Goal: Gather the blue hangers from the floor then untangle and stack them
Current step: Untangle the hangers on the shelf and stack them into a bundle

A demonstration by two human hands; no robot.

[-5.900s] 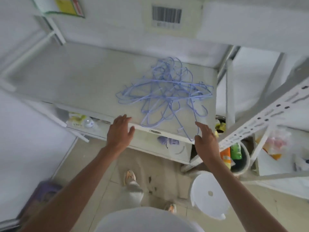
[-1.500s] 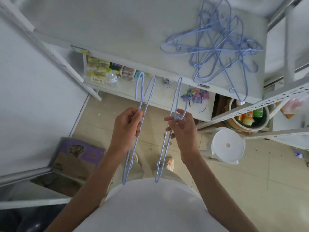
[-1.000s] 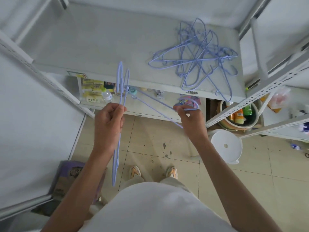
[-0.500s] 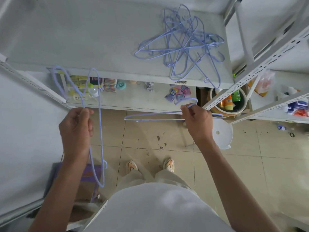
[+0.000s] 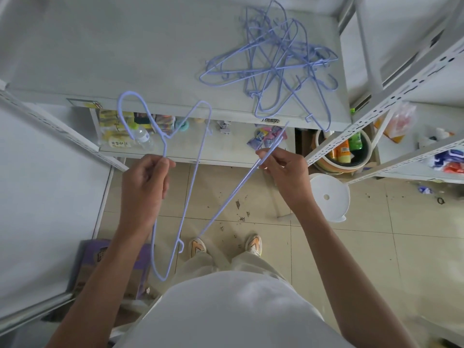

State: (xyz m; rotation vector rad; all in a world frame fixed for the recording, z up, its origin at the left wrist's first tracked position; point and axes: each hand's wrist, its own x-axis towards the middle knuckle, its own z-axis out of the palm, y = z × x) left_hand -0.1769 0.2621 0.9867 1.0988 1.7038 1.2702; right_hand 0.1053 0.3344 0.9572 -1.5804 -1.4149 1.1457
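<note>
Seen from above, the left hand [image 5: 144, 187] pinches the neck of 1 blue hanger [image 5: 193, 172] and the right hand [image 5: 286, 172] pinches a 2nd hanger [image 5: 233, 194] over the floor [image 5: 376, 247], while the tangled hangers [image 5: 273, 64] lie on the shelf [image 5: 125, 51] beyond.

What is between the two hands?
In the head view, between the left hand and right hand run bars of both held blue hangers, with tiled floor behind.
</note>
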